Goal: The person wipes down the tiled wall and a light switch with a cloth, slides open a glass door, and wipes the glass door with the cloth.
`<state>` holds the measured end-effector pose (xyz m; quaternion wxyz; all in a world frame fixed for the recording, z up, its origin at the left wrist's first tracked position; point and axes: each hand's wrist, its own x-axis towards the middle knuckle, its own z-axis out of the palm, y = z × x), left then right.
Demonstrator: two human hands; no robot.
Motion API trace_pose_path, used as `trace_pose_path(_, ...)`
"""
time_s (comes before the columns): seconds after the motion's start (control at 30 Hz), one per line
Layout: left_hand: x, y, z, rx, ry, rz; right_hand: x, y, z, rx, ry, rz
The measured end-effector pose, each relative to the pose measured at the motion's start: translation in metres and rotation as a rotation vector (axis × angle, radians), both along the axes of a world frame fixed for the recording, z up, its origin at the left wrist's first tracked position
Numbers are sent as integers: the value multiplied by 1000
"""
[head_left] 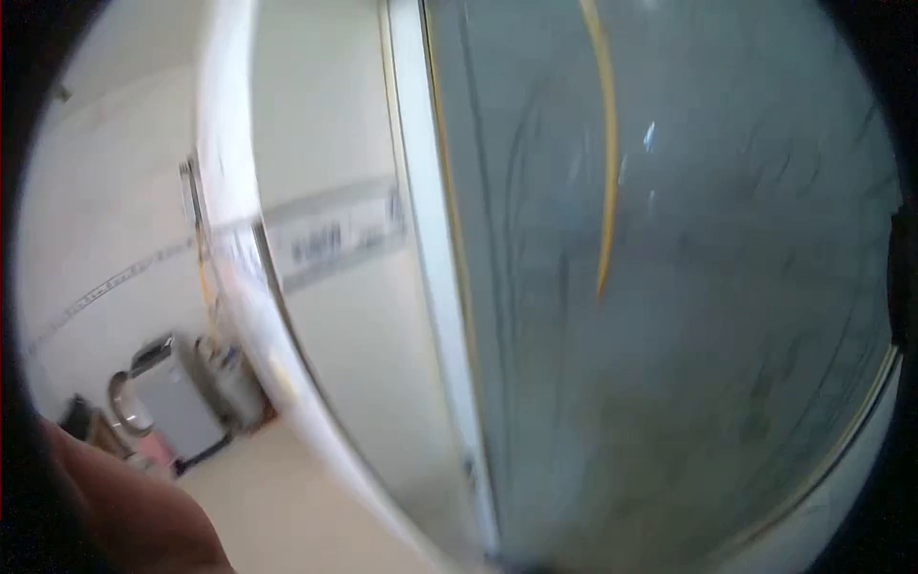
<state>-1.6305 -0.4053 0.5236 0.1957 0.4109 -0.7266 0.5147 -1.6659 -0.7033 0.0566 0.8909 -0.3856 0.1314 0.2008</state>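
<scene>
A bare arm (134, 502), blurred, crosses the lower left corner; no fingers show on it. My left hand and my right hand are both out of sight. A large glass panel (688, 335), grey-green and streaked as if wet or misted, fills the right half of the view. Down its upper part runs a thin yellow strip or hose (610, 143); I cannot tell which side of the glass it is on. A pale upright frame (421, 143) borders the glass on the left.
A white doorway edge (277, 373) stands left of a tiled wall (354, 325) with a patterned band. Beyond it, a grey bin-like box (182, 402), a cylinder (234, 383) and a pink item (155, 447) sit on the beige floor (287, 507).
</scene>
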Motion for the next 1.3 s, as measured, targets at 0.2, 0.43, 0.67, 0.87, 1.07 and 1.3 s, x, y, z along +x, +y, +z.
trace_pose_path(0.2,24,28,28,-8,-104,83,29,32,20,23,-21,10)
trace_pose_path(0.43,111,69,34,-237,152,366,111,73,117,-83,-198,-429)
trace_pose_path(0.67,232,52,-3,-302,540,426,213,179,225,-920,-1335,-757)
trace_pose_path(0.87,271,30,-31,-437,409,399,265,175,287,-1406,-1420,-1020)
trace_pose_path(1.07,273,27,-33,-467,375,370,318,117,448,-1429,-1831,-1315)
trace_pose_path(1.3,268,23,-35,-481,413,452,302,149,306,-1340,-1995,-1041)
